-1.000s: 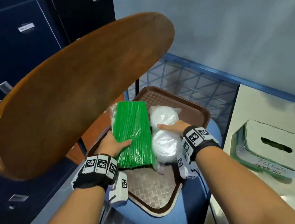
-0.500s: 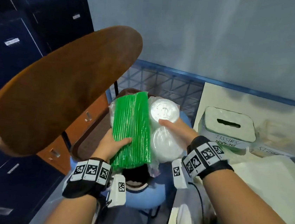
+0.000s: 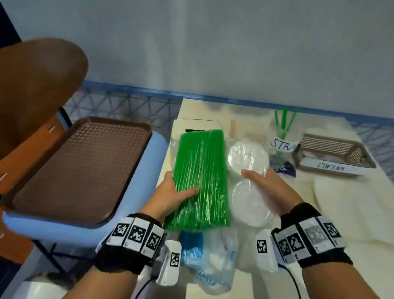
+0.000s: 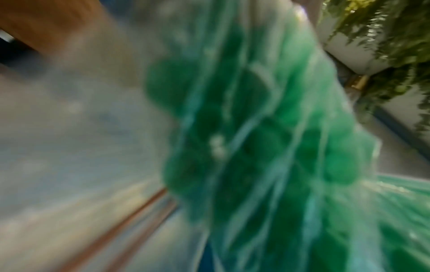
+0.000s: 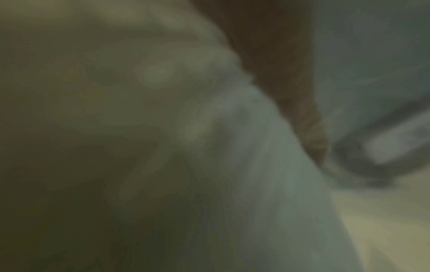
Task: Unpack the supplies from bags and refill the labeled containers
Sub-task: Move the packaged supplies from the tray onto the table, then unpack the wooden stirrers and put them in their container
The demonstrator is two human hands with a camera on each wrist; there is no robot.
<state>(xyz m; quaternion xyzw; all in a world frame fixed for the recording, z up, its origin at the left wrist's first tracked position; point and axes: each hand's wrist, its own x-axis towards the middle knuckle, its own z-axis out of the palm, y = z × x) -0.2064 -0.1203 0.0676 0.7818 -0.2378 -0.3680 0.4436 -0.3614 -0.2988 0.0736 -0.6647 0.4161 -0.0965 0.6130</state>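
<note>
Your left hand (image 3: 173,197) gripped the green straw pack (image 3: 201,179), thumb on top, while your right hand (image 3: 271,191) clutched the bagged cup lids (image 3: 249,180) above the table (image 3: 351,253).

Green plastic straws (image 3: 201,179), smooth and slightly translucent, sheathed in thin glossy clear film (image 4: 267,147) with creases and bright glints. At three o'clock of those, translucent white plastic cup lids (image 3: 247,158), glossy, wrapped in clear crinkled film. At nine o'clock, brown plastic tray (image 3: 86,166), matt, with a fine raised grid texture. Under it, pale blue smooth padded seat (image 3: 59,229), faint sheen. Brown chair back (image 3: 27,95), smooth, like polished wood. At one o'clock, brown perforated plastic basket (image 3: 332,155) with a matt white paper label. Cream worktop (image 3: 347,284), smooth, lightly reflective. Black cloth wristbands.
</note>
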